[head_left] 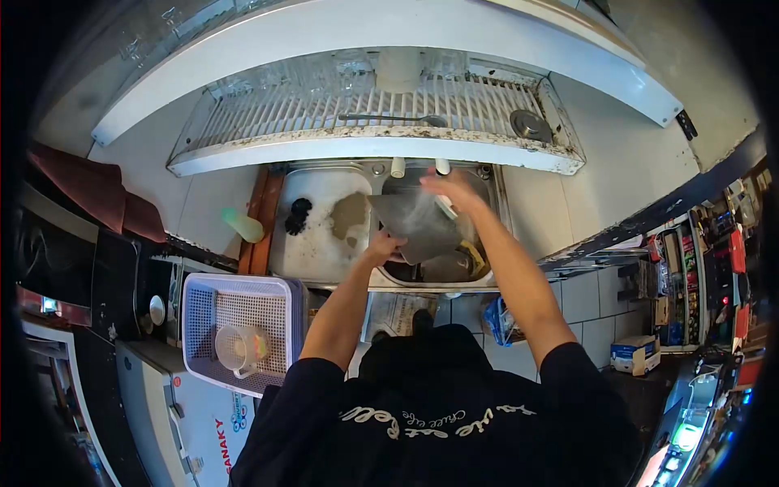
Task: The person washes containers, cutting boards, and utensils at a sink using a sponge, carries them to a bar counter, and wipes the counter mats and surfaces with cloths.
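Note:
My left hand (386,246) is closed on the near left edge of a flat dark grey sheet or tray (434,235), which is tilted over the right sink basin. My right hand (453,190) is under the white tap (442,165), its fingers stretched out to the left over the sheet's far side. Water sprays and blurs across the grey surface. Beside my right palm runs a pale strip that I cannot identify. Below the sheet, a metal dish (446,266) and something yellow (475,258) show in the basin.
The left basin (312,252) holds suds and a black scrubber (299,216). A green bottle (243,225) lies left of it. A plastic basket (195,325) with a clear jug (235,349) stands near left. Above the sink hangs a rack (284,142) with glasses, a spoon and a metal lid (531,125).

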### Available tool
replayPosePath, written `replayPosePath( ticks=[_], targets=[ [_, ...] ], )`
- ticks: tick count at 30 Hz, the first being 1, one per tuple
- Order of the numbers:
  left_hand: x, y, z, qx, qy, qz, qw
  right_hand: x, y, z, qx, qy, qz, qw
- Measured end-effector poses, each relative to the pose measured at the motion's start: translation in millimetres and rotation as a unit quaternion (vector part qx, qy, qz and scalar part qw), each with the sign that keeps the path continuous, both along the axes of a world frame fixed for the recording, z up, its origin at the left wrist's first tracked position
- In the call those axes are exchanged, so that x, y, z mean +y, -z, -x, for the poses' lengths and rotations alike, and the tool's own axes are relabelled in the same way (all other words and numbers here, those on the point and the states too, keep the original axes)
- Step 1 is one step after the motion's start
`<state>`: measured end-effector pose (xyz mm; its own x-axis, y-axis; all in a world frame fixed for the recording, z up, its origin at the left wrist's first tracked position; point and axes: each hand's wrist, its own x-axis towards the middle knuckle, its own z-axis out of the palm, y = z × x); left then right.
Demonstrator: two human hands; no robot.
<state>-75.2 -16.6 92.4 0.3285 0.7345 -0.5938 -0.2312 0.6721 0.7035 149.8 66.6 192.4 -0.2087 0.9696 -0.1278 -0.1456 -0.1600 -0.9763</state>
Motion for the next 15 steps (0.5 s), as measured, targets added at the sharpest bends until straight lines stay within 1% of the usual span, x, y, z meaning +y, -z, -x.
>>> replayPosePath(
  ticks=[2,4,6,7,9,10,12,13,15],
  targets=[
    [11,-8,0,0.004,0.017,-0.003,1.000,9,-17,24,0.025,0.020,0.033,0.999],
    [22,-9,2,0.002,0.017,-0.033,0.999,8,-35,35,-0.040,-0.027,0.063,0.997],
    [33,-6,1,-0.009,0.001,-0.077,0.997,12,-39,34,-0.106,-0.071,0.093,0.987],
    [39,-4,-2,-0.013,-0.019,-0.104,0.994,14,-42,31,-0.108,-0.069,0.094,0.987],
    [51,12,-13,-0.014,-0.086,-0.174,0.981,22,-37,21,-0.087,-0.186,0.130,0.970],
    [59,24,-20,-0.011,-0.127,-0.214,0.968,25,-36,17,-0.088,-0.184,0.131,0.970],
    [71,46,-26,-0.052,-0.180,-0.197,0.962,28,-42,11,-0.067,-0.215,0.137,0.965],
    [71,54,-21,-0.090,-0.187,-0.180,0.962,30,-45,9,-0.056,-0.230,0.139,0.962],
    [69,53,-15,-0.149,-0.190,-0.148,0.959,35,-44,7,-0.043,-0.244,0.142,0.958]
  ],
)
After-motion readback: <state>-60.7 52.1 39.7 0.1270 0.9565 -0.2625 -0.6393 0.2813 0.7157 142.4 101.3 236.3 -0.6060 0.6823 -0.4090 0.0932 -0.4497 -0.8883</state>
